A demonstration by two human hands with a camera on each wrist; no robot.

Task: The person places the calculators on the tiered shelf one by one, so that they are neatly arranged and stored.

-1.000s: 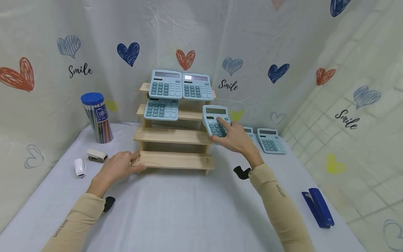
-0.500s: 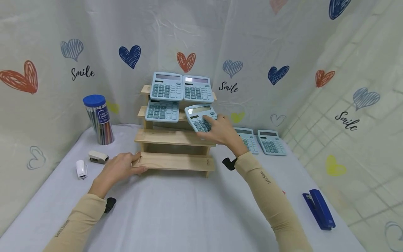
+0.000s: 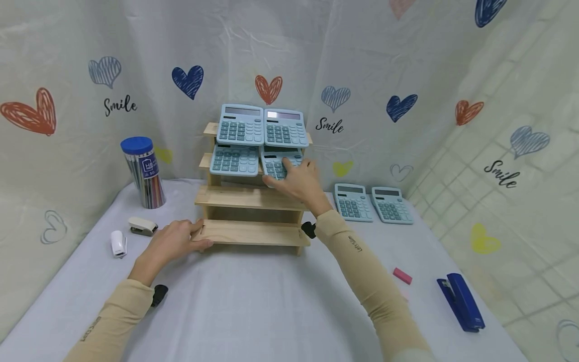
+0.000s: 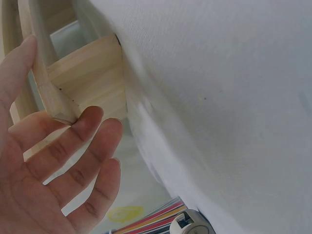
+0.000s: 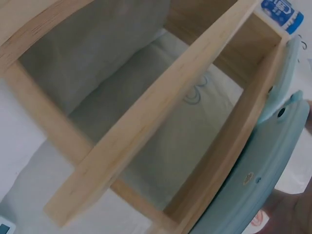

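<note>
A wooden tiered shelf (image 3: 253, 197) stands at the middle back of the table. My right hand (image 3: 300, 183) holds a light blue calculator (image 3: 273, 162) at the right of the second tier from the top, thumb at its lower edge. In the right wrist view the calculator's underside (image 5: 263, 165) lies along the tier's edge. Beside it leans another calculator (image 3: 234, 160), and two more calculators (image 3: 239, 125) fill the top tier. My left hand (image 3: 174, 244) grips the left end of the bottom tier, thumb and index finger at the board (image 4: 51, 92) in the left wrist view.
Two calculators (image 3: 353, 202) lie on the table right of the shelf. A blue stapler (image 3: 461, 302) and a pink eraser (image 3: 402, 276) are at the right. On the left stand a pencil tub (image 3: 146, 172), a small stapler (image 3: 142, 226) and a white small item (image 3: 118, 244).
My right hand has carried the calculator leftward from beside the shelf onto the second tier, next to the other one. The left hand has stayed at the shelf's bottom tier.
</note>
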